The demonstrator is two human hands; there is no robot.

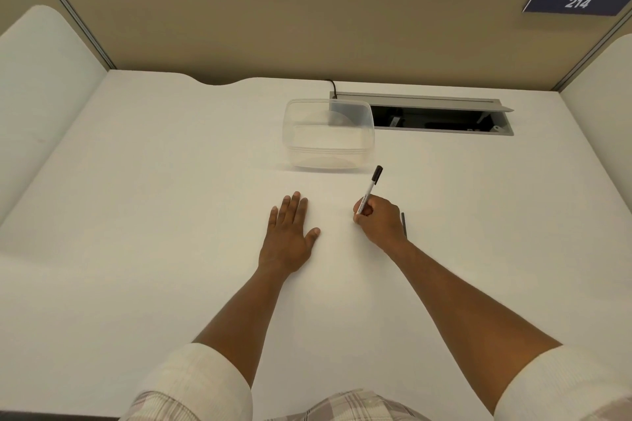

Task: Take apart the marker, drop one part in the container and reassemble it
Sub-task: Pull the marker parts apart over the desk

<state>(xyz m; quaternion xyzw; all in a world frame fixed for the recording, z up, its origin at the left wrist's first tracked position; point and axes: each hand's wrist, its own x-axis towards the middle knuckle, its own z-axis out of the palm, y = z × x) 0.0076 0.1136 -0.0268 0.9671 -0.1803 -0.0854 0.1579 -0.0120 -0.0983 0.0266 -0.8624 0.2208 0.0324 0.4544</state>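
Observation:
A white marker (370, 187) with a black cap on its far end is held in my right hand (379, 220), fingers closed around its lower barrel, tilted with the cap pointing up and away. The marker's lower tip rests near the table. My left hand (290, 234) lies flat on the white table, palm down, fingers slightly apart and holding nothing, a short way left of the right hand. A clear plastic container (327, 135), open on top and with nothing visible inside, stands beyond both hands, just up and left of the marker's cap.
A thin dark object (404, 224) lies on the table just right of my right hand. An open cable hatch (434, 116) sits behind and right of the container. Beige partition walls enclose the white desk (171, 215) at the back and both sides.

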